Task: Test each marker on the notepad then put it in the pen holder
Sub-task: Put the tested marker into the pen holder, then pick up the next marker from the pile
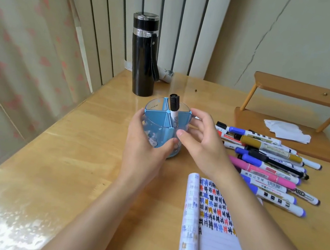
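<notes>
Blue pen holder (156, 120): translucent plastic, split by partitions into compartments; it stands upright on the worktop (58, 162), in front of a black flask (142, 61).
Black-capped marker (173, 110): already in the holder, cap up, leaning a little on a partition near the middle.
Left grip (144, 143): wrapped round the holder's left and front wall, thumb across the front, holding it steady.
Right grip (200, 143): fingers loosely curved by the holder's right rim, thumb tip at the front wall; I cannot tell whether it clamps the holder or only rests against it. It carries no marker.
Marker pile (266, 159): untested markers lie flat in a loose heap to the right of the right grip, just beside that wrist. Their long axes run roughly left to right, slanting toward the person at the right end, and many caps point toward the holder.
Notepad (217, 214): open under the right forearm, its upper lines filled with coloured test marks and the lower lines blank.
Nearer hand: the right one, by a clear margin; the left is across the holder from the pile.
Likely next move: the right grip swings right, across the barrels, to pinch one off the heap's near edge.
</notes>
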